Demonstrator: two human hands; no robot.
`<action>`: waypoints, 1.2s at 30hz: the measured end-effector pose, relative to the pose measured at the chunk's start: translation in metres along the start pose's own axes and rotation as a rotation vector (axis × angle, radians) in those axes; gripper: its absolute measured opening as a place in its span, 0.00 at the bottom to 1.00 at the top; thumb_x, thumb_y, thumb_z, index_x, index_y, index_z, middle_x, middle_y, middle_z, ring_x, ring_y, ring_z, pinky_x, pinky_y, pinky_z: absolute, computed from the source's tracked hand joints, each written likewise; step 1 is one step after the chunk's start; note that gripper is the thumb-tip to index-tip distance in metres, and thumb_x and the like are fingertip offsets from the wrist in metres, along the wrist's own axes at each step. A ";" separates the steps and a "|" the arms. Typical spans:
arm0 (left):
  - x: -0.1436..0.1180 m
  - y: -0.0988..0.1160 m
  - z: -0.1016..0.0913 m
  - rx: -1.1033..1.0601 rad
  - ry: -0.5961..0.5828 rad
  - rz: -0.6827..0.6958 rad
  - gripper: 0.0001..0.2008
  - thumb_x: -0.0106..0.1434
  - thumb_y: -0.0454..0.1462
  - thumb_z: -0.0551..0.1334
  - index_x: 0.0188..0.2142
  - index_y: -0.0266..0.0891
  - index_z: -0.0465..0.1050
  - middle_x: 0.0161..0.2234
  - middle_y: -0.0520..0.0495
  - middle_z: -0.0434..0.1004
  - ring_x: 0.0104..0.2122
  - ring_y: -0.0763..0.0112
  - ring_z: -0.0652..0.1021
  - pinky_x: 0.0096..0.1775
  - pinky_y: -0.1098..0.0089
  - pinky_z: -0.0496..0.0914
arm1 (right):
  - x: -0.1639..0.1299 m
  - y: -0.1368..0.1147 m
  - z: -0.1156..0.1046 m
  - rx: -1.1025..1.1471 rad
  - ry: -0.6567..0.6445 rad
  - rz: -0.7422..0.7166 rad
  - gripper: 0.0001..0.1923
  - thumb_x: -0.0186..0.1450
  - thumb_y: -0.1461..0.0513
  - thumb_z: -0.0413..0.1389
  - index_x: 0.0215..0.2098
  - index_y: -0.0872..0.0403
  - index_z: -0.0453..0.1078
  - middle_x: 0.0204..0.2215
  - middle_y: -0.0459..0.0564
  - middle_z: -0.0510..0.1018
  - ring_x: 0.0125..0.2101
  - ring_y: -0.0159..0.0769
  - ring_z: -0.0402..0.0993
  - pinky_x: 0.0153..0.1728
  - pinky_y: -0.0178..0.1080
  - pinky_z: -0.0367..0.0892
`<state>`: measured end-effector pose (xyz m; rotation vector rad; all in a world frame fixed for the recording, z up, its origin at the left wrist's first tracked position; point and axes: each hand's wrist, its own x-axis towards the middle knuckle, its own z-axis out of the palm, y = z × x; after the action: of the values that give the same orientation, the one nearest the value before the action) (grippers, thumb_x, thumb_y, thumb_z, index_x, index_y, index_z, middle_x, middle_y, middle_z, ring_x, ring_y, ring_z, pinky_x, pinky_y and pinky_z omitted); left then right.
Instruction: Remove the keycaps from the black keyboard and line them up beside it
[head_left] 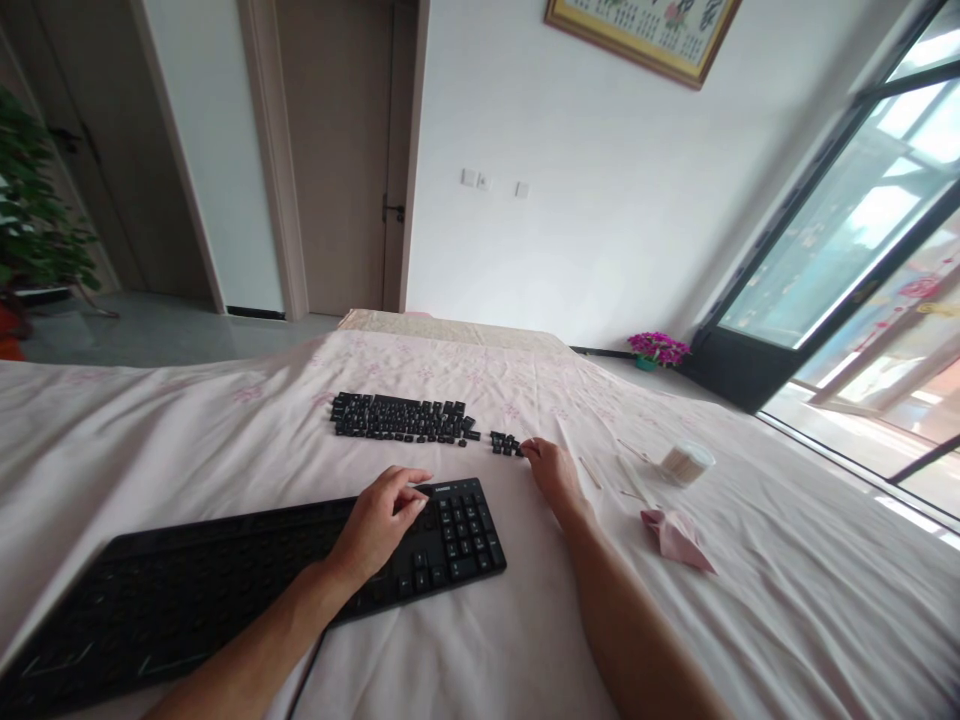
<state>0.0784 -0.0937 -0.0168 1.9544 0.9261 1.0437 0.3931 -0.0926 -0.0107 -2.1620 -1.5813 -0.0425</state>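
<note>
Black plastic keyboard (247, 575) lies nearest, on a pale pink floral cloth (525, 620) over the surface, most key sockets look bare, numpad at its right end still capped. Left hand (382, 520) rests on keyboard's top edge beside numpad, fingers curled down, loose grip, pinching nothing visible. Right hand (551, 470) further out, flat on cloth, fingertips touching a small cluster of loose keycaps (506, 443); grip looks lightly pressed together at the tips, can't tell if a cap is actually pinched. Beyond, main block of removed keycaps (405, 417) laid out in rows, just left of the small cluster. Caps likely light, stiff, smooth, easy to scatter; best taken by opposite side walls with fingertips. Right of the hand: thin wooden sticks (589, 472), crumpled pink tissue (679, 538), and a round clear tub (686, 463) packed with what looks like cotton swabs, lid not seen. Far back: door (337, 150), potted pink flowers (658, 350), window (862, 230).
</note>
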 end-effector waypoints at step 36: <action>-0.016 0.007 -0.039 0.102 -0.124 -0.040 0.11 0.59 0.32 0.57 0.40 0.42 0.76 0.38 0.49 0.78 0.37 0.69 0.77 0.40 0.70 0.70 | -0.075 -0.144 -0.039 0.831 -0.749 -0.352 0.09 0.64 0.58 0.54 0.37 0.55 0.72 0.33 0.48 0.80 0.26 0.27 0.72 0.23 0.28 0.65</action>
<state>0.0395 -0.1003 -0.0003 2.0505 0.9614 0.8570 0.2458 -0.1410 0.0515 -1.2638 -1.8536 1.2041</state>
